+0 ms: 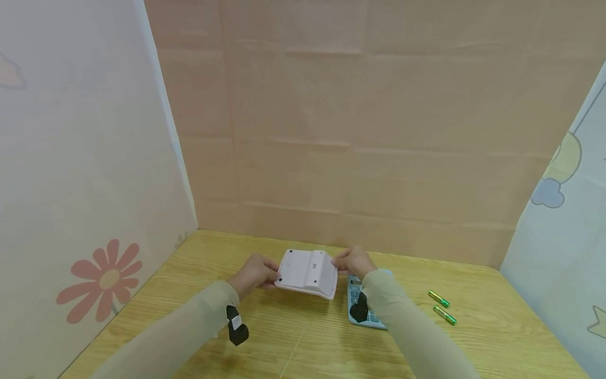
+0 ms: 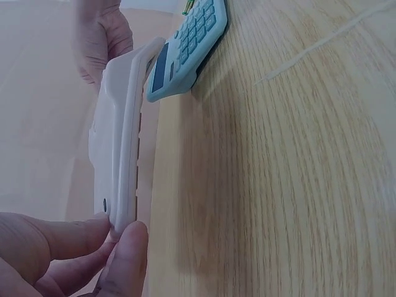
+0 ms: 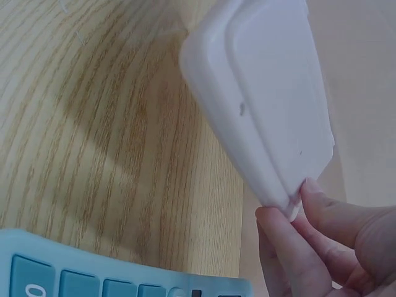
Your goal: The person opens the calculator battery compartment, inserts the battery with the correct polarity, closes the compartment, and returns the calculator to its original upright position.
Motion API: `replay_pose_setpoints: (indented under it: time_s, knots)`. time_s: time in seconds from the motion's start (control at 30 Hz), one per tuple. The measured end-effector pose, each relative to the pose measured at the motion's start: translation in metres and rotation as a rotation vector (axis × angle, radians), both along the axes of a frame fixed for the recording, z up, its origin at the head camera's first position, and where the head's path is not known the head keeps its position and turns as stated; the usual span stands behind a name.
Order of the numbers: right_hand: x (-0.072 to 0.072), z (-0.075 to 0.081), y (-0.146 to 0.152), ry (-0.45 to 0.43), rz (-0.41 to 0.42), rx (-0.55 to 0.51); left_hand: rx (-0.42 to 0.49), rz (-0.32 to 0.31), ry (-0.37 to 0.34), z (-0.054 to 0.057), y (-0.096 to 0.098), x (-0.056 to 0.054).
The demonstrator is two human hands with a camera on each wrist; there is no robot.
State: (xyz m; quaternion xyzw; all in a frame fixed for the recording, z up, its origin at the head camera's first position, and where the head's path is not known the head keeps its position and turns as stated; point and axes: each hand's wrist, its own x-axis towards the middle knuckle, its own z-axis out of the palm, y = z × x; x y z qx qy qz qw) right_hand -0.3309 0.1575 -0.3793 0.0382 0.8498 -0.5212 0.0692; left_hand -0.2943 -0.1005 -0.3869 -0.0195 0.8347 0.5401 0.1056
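Observation:
A pale pinkish-white calculator (image 1: 303,271) is held above the table with its back turned up, showing a raised ridge and small dark feet. My left hand (image 1: 255,272) pinches its left edge between thumb and fingers; key edges (image 2: 138,154) show along its underside in the left wrist view. At the opposite edge, my right hand (image 1: 356,261) pinches a corner, thumb on the back. A blue calculator (image 1: 355,300) lies face up on the table below my right wrist, partly hidden by the forearm. Two green-and-gold batteries (image 1: 439,299) lie to the right.
The wooden table (image 1: 265,342) meets a brown paper-covered wall (image 1: 369,131) at the back. Walls with printed drawings stand at left and right, one bearing a red flower (image 1: 109,279). Black wrist straps (image 1: 236,326) sit on both sleeves.

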Motion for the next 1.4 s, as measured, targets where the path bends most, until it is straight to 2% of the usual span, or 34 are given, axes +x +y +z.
replay_pose_setpoints:
  time_s: [0.2, 0.53, 0.77, 0.97, 1.17, 1.4]
  knots:
    - [-0.001, 0.0, 0.0, -0.011, -0.016, 0.033, -0.013, -0.012, 0.002, -0.002, 0.001, 0.0]
    - [-0.003, -0.004, -0.003, -0.008, -0.018, 0.147, -0.04, -0.016, -0.009, -0.004, 0.002, 0.003]
    - [0.002, -0.008, -0.008, -0.006, 0.036, 0.241, -0.042, -0.007, -0.043, -0.012, 0.0, 0.003]
    - [0.002, -0.02, -0.01, -0.028, 0.051, 0.244, -0.052, -0.023, -0.052, -0.022, 0.0, 0.003]
    - [-0.002, -0.032, -0.01, -0.031, 0.04, 0.293, -0.029, -0.032, -0.061, -0.031, 0.002, 0.005]
    - [-0.002, -0.033, -0.015, -0.02, 0.037, 0.373, -0.031, -0.027, -0.066, -0.035, 0.004, 0.006]
